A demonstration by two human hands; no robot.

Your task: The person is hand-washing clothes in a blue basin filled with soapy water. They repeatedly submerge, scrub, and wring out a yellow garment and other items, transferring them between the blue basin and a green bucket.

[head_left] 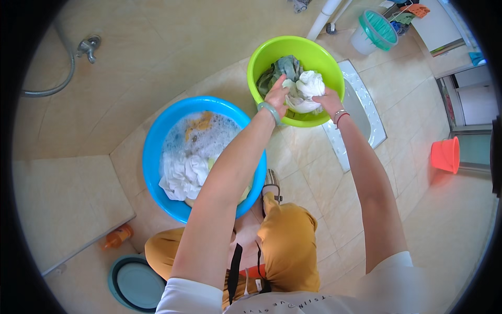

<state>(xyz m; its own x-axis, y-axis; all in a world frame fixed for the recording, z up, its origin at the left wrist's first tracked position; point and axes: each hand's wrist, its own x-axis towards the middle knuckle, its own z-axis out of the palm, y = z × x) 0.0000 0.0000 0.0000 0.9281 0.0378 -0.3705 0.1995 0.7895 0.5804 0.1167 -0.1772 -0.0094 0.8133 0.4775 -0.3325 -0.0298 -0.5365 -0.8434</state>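
Both of my arms reach forward to a lime-green basin (328, 58) on the tiled floor. A bunched white cloth (310, 85) is gripped between my left hand (277, 97) and my right hand (329, 102), one at each side of it, inside the basin's near half. Behind it lie crumpled grey-green clothes (286, 66). Closer to me on the left stands a blue basin (150, 157) of sudsy water, with white laundry (184, 175) heaped in it and an orange-yellow patch among the foam. My left forearm passes over its right side.
A white squat toilet (377, 128) is set in the floor right of the green basin. Beyond stands a bin with a green liner (377, 30). A red bucket (445, 155) is far right; an orange bottle (118, 236) and grey-blue basin (137, 285) are near left.
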